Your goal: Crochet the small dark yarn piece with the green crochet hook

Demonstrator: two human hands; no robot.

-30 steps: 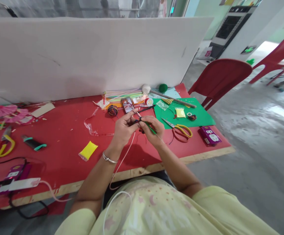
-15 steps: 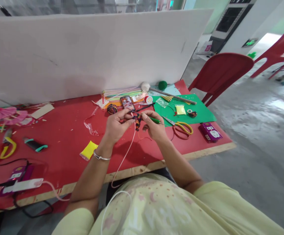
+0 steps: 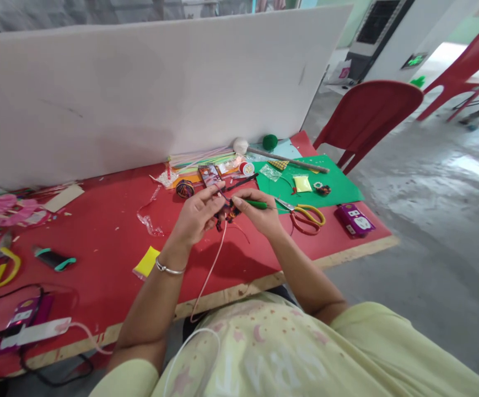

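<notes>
My right hand (image 3: 259,214) pinches a crochet hook with a green handle (image 3: 257,204). My left hand (image 3: 195,216) is closed on a small dark multicoloured crochet piece (image 3: 231,212), with a strand of yarn near its raised index finger. The hook's tip is hidden at the work between both hands. A matching yarn ball (image 3: 185,189) sits on the table just beyond my left hand, beside a phone (image 3: 210,175) with a lit screen. A pale pink cord (image 3: 213,262) hangs from around the hands toward my lap.
Scissors (image 3: 307,217) lie right of my right hand, by a green sheet (image 3: 342,190) and a purple box (image 3: 355,220). On the left of the red table (image 3: 102,242) are a yellow packet (image 3: 146,263), a cutter (image 3: 55,258) and more scissors (image 3: 5,268). A white board (image 3: 132,88) stands behind.
My right hand has shifted slightly against the work, its fingers now more tucked in. The crochet piece has turned a little and sits lower between the hands. The view has shifted slightly.
</notes>
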